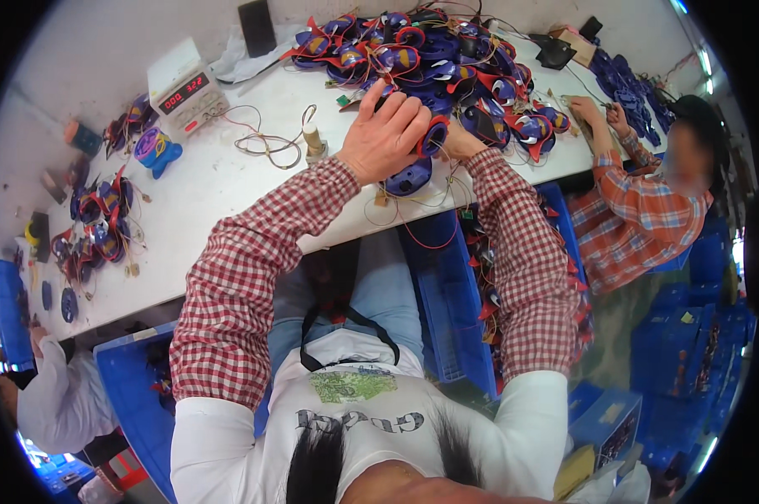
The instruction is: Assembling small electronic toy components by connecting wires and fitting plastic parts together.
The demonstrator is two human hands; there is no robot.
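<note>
Over the front part of the white table (228, 189), my left hand (383, 134) is curled round a purple plastic shell (410, 179) with a red ring-shaped part (433, 136) and thin wires. The left index finger points away from me, and its grip hides much of the shell. My right hand (461, 142) is closed at the other side of the same piece. The red part and the sleeve partly cover its fingers. Just beyond both hands lies a big heap of similar purple-and-red wired toy parts (455, 71).
A white power supply (186, 88) with a red display stands at the back left. Nearby are a blue-purple tape roll holder (156, 151), a small bottle (313, 141) and more parts (102, 202). Blue crates (446, 294) flank my legs. A co-worker (648, 202) sits at the right.
</note>
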